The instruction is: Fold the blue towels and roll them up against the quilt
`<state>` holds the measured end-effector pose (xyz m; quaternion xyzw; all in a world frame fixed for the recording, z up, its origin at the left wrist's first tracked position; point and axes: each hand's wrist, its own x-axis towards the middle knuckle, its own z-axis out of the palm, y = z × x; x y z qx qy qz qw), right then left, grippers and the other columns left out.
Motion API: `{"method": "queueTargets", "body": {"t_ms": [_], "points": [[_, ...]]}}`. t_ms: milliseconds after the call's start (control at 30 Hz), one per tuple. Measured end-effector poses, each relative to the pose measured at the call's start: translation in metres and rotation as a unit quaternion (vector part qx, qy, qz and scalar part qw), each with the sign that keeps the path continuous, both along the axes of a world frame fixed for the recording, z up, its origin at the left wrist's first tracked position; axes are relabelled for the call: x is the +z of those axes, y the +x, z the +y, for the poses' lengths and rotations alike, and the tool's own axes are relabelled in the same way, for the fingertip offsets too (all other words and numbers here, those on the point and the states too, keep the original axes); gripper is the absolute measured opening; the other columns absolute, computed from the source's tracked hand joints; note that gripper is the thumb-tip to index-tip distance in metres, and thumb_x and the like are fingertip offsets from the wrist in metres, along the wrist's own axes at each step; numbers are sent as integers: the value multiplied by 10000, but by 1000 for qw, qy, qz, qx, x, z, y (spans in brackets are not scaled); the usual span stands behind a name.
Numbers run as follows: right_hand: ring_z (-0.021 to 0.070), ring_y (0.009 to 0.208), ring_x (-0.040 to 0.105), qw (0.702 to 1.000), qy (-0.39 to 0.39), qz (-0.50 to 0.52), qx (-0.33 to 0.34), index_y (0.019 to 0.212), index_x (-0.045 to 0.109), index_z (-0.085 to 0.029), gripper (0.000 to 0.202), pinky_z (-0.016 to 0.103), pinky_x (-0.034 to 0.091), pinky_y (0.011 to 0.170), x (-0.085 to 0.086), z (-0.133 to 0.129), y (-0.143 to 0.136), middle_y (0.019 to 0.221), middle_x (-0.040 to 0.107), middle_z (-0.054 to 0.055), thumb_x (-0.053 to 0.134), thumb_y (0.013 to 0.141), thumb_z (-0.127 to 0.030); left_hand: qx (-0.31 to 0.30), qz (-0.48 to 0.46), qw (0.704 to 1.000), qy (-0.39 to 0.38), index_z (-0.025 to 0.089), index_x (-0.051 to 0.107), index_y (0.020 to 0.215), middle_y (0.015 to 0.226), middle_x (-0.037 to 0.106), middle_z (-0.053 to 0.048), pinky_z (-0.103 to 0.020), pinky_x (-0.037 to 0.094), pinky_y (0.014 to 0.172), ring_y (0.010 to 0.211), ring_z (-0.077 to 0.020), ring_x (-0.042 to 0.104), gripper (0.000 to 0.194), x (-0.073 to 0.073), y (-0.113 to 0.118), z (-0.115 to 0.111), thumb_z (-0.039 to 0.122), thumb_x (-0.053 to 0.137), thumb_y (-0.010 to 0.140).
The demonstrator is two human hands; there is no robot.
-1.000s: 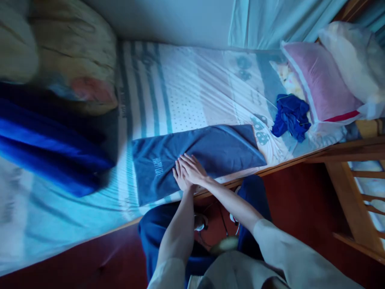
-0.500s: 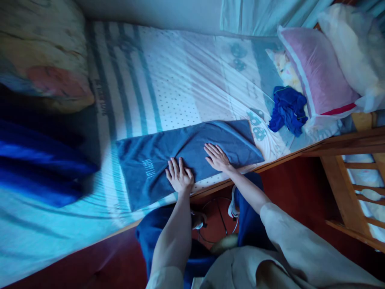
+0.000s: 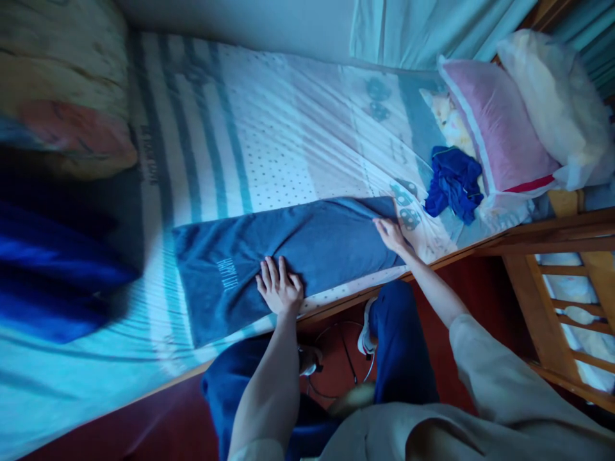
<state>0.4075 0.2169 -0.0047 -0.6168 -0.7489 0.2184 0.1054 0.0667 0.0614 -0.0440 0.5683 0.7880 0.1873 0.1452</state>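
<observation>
A grey-blue towel (image 3: 327, 246) with pale lettering near its left end lies lengthwise along the near edge of the bed. My left hand (image 3: 280, 288) rests on it with fingers spread, close to the lettering. Over the towel's right end, my right hand (image 3: 391, 235) has its fingers drawn together at a raised fold and seems to pinch the fabric there; the fingertips are partly hidden. A few creases run across the cloth between the two hands.
Beyond the towel spreads a striped, dotted bedsheet (image 3: 283, 134). A crumpled blue garment (image 3: 454, 182), a pink pillow (image 3: 500, 121) and a pale bag-like bundle (image 3: 552, 96) lie at right. Blue fabric (image 3: 52, 269) and a large printed cushion (image 3: 62, 83) are at left. Wooden rails (image 3: 552, 227) border the bed.
My right hand has moved right from the towel's middle to its right end, and its flat fingers have curled in. The left hand stays pressed on the towel.
</observation>
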Motion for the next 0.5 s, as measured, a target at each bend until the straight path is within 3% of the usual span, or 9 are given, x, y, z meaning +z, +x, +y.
{"method": "queueTargets", "body": {"t_ms": [100, 167, 367, 500], "points": [[223, 1303, 599, 990, 44, -32, -129, 1378, 616, -127, 427, 376, 434, 1150, 5, 54, 23, 1362, 675, 153, 396, 1058, -303, -1, -1, 1000, 1, 166, 333, 1617, 1693, 272, -161, -608, 173, 1262, 1585, -324, 200, 671, 0, 0, 0, 233, 414, 955], [252, 1282, 610, 984, 16, -72, -164, 1372, 609, -78, 420, 398, 440, 1140, 5, 86, 35, 1343, 677, 187, 527, 999, -253, 0, -3, 1000, 4, 171, 336, 1616, 1694, 272, -156, -609, 173, 1262, 1584, -326, 201, 666, 1, 0, 0, 234, 414, 958], [204, 988, 701, 983, -108, -94, -115, 1166, 721, -81, 310, 298, 536, 927, 2, 131, 44, 1103, 763, 118, 708, 879, -198, -1, -13, 1000, 17, 173, 360, 1605, 1697, 268, -152, -608, 180, 1263, 1581, -330, 208, 641, 1, -1, -1, 247, 408, 970], [204, 930, 684, 978, -102, -133, -127, 1033, 754, -100, 205, 298, 538, 897, 6, 147, 54, 986, 763, 93, 741, 855, -200, 0, -7, 1000, 10, 196, 321, 1623, 1703, 257, -134, -622, 180, 1257, 1583, -333, 201, 679, -2, -1, -1, 237, 426, 954]]}}
